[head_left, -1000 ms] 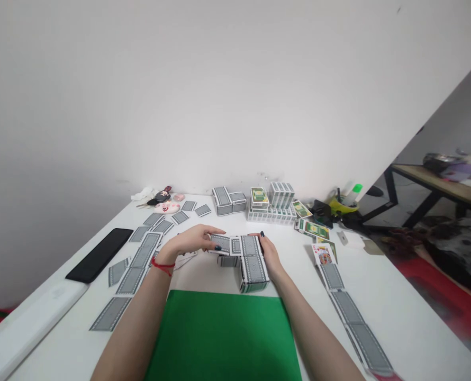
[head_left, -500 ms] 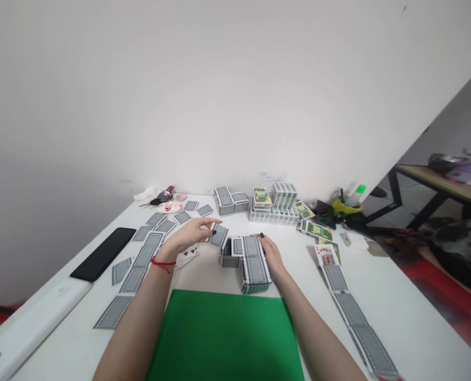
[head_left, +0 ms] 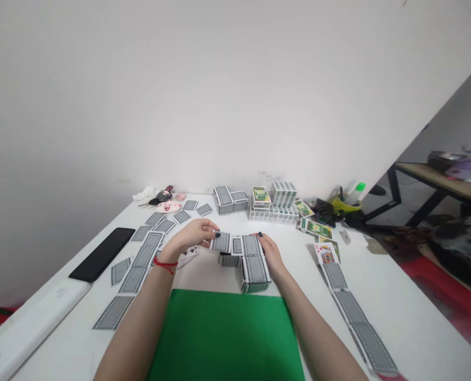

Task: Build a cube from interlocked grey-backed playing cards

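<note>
My left hand (head_left: 202, 234) pinches a grey-backed playing card (head_left: 221, 242) between thumb and fingers. That card lies level over the left end of an L-shaped block built of playing cards (head_left: 256, 270), above its dark open part. Along the block's right side and far corner, my right hand (head_left: 270, 254) is closed against it, with some fingertips hidden behind. More cards cover the block's top. A few face-up cards (head_left: 189, 256) lie beside my left wrist, which wears a red string bracelet.
A smaller card block (head_left: 229, 201) and stacked card boxes (head_left: 273, 211) stand by the wall. Loose cards (head_left: 146, 248) spread at left near a black phone (head_left: 102, 254). A row of cards (head_left: 354, 309) runs down the right. A green board (head_left: 229, 333) lies in front.
My left hand has moved the card slightly right and lower, from a tilt to lying level over the block's left end. My right hand stays at the block's side.
</note>
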The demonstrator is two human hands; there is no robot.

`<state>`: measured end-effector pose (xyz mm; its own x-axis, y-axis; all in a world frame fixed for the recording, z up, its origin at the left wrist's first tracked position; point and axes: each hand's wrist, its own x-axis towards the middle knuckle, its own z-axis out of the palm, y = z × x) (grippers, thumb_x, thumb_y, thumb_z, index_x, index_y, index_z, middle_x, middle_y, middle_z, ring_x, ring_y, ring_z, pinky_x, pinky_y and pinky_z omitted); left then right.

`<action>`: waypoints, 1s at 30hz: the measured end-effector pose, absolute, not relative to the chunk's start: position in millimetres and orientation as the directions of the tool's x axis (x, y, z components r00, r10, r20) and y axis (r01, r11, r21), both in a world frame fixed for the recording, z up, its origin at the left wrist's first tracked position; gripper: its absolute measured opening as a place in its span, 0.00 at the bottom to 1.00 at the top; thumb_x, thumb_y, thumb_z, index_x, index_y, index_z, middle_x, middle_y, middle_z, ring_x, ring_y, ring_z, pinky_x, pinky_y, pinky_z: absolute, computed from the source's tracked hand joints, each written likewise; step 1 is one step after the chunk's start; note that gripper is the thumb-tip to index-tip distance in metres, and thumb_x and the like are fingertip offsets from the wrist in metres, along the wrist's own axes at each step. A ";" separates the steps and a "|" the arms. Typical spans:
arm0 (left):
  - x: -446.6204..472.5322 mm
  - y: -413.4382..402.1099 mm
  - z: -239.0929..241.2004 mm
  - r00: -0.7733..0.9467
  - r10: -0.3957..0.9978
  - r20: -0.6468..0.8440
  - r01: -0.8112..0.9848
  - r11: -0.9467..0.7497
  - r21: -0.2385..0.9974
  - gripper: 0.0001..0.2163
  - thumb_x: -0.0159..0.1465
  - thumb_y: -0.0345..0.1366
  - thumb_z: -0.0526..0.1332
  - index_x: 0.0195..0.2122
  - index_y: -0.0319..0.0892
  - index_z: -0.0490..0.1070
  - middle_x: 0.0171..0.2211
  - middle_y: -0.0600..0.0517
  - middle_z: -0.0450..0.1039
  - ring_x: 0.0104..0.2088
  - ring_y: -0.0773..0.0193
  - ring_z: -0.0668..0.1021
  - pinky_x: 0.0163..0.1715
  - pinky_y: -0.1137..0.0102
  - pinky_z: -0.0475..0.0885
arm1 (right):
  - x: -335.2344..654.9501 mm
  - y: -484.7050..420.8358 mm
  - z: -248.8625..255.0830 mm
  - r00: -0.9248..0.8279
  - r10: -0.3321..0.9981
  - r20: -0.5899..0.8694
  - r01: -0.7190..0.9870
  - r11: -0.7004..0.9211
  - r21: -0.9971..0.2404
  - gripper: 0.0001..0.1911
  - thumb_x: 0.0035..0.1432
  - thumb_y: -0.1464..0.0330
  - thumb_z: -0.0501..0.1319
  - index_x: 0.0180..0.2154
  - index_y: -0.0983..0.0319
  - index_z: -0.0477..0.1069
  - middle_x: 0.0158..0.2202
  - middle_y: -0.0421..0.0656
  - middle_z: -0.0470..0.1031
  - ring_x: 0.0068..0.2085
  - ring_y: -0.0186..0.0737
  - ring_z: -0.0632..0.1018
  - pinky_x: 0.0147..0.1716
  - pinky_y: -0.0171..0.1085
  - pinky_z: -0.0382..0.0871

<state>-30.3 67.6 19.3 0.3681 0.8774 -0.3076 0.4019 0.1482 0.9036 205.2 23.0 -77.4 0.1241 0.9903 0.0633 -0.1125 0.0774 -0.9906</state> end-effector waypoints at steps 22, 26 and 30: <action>5.4 62.8 7.9 0.239 0.939 -0.249 0.391 0.141 0.909 0.03 0.50 0.29 0.63 0.26 0.35 0.72 0.17 0.54 0.70 0.18 0.70 0.71 0.22 0.75 0.68 | 204.4 22.7 -74.5 0.134 0.988 0.073 -0.095 0.086 -0.992 0.19 0.52 0.54 0.56 0.34 0.60 0.75 0.33 0.41 0.76 0.34 0.42 0.71 0.36 0.37 0.62; 5.1 61.5 10.7 0.195 0.948 -0.250 0.371 0.164 0.914 0.02 0.51 0.27 0.63 0.25 0.35 0.71 0.17 0.53 0.71 0.20 0.69 0.75 0.24 0.74 0.72 | 205.2 22.9 -74.6 0.136 0.988 0.076 -0.085 0.088 -0.992 0.19 0.52 0.54 0.56 0.35 0.61 0.75 0.34 0.42 0.76 0.35 0.42 0.71 0.36 0.37 0.62; 2.4 61.4 12.6 0.179 0.957 -0.229 0.332 0.160 0.930 0.01 0.51 0.26 0.63 0.24 0.35 0.70 0.18 0.54 0.71 0.21 0.68 0.76 0.26 0.73 0.74 | 204.9 22.9 -74.2 0.135 0.988 0.075 -0.085 0.086 -0.993 0.20 0.51 0.53 0.57 0.35 0.62 0.75 0.34 0.43 0.77 0.36 0.43 0.72 0.37 0.37 0.62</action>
<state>2.4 61.4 12.6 0.1788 0.9569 -0.2288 0.3317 0.1603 0.9297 204.9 22.9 -74.2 0.1349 0.9880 0.0745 -0.0848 0.0865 -0.9926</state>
